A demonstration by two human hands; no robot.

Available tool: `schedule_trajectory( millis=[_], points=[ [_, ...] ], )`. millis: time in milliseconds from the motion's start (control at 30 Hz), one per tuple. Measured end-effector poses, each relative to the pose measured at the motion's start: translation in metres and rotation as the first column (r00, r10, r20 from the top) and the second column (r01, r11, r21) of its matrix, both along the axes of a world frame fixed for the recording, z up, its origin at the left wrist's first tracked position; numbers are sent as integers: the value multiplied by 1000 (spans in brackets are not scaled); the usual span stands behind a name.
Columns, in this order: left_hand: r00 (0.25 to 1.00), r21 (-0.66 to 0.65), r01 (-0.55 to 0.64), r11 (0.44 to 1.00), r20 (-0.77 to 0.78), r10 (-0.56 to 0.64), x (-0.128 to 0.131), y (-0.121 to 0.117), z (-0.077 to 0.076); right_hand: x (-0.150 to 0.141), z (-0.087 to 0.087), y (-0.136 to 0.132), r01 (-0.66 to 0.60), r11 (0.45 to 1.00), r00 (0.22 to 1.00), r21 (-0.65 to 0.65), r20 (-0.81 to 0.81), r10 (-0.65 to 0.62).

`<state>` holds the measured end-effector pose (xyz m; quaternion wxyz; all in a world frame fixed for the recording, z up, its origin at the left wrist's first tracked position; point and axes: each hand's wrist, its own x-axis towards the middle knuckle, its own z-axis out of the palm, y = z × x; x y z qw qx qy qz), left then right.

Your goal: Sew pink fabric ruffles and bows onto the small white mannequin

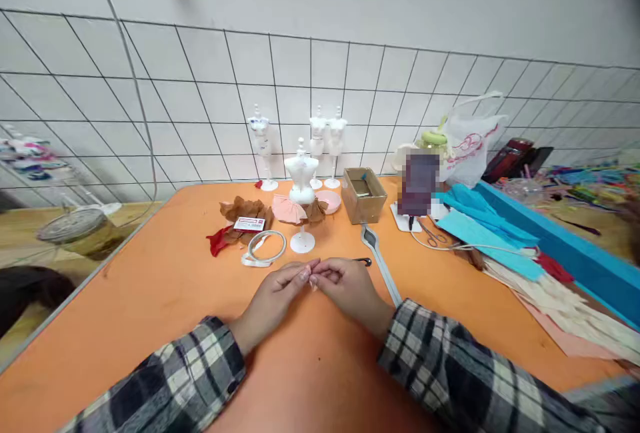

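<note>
My left hand (286, 290) and my right hand (349, 284) meet over the table, fingertips pinched together. A small pale scrap (313, 282) shows just below the fingertips; its kind is too small to make out. Past the right hand's knuckles pokes a black rod-like end (367, 262); I cannot tell whether it is held or lies on the table. Directly beyond the hands stands a white miniature dress form (301, 173) on a round base, with pink crepe paper (287, 209) and brown crepe paper (316, 210) around its lower part.
A roll of white tape (267, 246), crumpled brown paper (245, 210) and a labelled packet (249, 224) lie left of the form. A cardboard box (364, 196), a grey strap (384, 266), scissors (434, 236) and blue paper (487, 240) are rightward. More dress forms (263, 146) stand behind.
</note>
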<state>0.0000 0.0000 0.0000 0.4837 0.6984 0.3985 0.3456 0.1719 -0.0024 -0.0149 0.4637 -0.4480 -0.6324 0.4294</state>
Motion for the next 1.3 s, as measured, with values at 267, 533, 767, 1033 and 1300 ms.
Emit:
schedule_trajectory(
  millis=[267,533,767,1033,1300],
  points=[
    [997,26,3,1000,-75,-1,-3,0,-4,-2,8,-2,22,997,1000,-77,17,-20],
    [996,11,-31,999,-82,32,-3,1,-6,2,7,0,-62,970,996,-233,-70,47],
    [997,-83,-77,994,-15,76,-2,2,-4,3,8,0,-54,980,998,-192,-29,49],
    [985,-111,-161,981,43,167,-3,4,-2,5,2,4,-71,963,997,-260,-5,72],
    [821,-490,0,872,498,280,-10,8,-3,5,4,3,-136,924,974,-359,-219,58]
  ],
)
